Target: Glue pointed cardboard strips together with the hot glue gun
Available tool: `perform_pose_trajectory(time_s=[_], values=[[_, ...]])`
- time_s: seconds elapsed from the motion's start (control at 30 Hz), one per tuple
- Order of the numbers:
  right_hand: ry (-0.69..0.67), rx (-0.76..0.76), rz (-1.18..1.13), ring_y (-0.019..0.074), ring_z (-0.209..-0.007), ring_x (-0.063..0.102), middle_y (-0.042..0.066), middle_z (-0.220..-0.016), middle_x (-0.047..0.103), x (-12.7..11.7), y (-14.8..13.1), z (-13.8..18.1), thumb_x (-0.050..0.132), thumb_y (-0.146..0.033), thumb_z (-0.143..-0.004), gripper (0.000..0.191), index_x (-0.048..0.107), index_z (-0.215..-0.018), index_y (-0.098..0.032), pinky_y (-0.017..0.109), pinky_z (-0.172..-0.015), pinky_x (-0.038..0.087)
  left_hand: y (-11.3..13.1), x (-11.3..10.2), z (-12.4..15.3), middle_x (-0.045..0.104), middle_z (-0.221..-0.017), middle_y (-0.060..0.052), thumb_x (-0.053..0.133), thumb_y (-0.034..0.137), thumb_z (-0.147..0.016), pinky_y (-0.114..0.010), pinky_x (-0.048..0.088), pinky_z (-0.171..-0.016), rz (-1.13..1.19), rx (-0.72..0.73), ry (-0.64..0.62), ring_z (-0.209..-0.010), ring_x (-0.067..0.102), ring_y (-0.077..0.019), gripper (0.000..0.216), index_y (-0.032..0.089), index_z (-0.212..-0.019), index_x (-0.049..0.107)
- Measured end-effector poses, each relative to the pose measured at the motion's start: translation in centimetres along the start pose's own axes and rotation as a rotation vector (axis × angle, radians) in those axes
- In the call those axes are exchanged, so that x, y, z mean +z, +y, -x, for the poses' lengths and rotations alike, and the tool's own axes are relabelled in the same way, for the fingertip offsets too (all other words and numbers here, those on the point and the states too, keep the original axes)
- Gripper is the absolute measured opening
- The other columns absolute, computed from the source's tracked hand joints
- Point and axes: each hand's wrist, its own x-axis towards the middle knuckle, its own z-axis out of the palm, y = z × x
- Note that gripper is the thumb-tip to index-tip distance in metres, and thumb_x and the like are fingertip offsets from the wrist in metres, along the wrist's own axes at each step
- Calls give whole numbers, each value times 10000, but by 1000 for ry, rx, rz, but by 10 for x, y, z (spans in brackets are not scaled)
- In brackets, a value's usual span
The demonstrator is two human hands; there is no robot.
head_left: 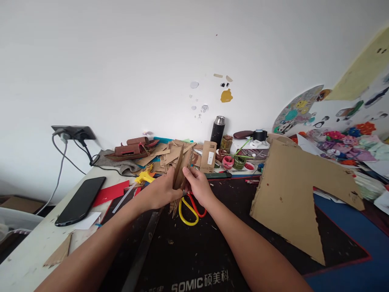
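Where our fingers [189, 175] close, they pinch a stack of brown cardboard pieces [181, 167], held upright and edge-on to us. Our left hand [162, 193] grips the stack from the left side, with the fingers wrapped round its lower part. Our right hand [199, 187] clamps it from the right, with the thumb and fingertips pressed against the near edge. The stack stands in the air above the far part of the black mat [212, 255], with its top tilted slightly to the right.

Just under our hands lie scissors [189, 211] with one yellow and one red handle loop, partly hidden by our right wrist. A metal ruler [142, 253] runs along the mat beside our left forearm. To the left of our left hand sits a yellow glue gun [144, 177], and a red sheet of paper [110, 192] lies near it. A black phone [81, 200] rests flat further left on the white table [36, 247].

To the right, a large cut sheet of cardboard [288, 190] lies on the mat, well apart from our hands. Behind the stack we see loose cardboard scraps [165, 156] and a brown model boat [133, 150]. Small paint pots [228, 162] and a dark flask [217, 132] stand by the wall.
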Motion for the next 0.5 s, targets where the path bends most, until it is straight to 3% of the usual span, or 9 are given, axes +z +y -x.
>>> perform_pose_trajectory(time_s=[0.5], values=[[20, -7, 7, 145, -427, 513, -46, -555, 518, 0, 4, -1, 647, -817, -842, 585, 575, -758, -243, 279, -418, 364, -14, 9, -7, 671, -826, -30, 605, 364, -748, -359, 469, -640, 100, 46, 29, -748, 665, -276, 381, 219, -1079, 485]])
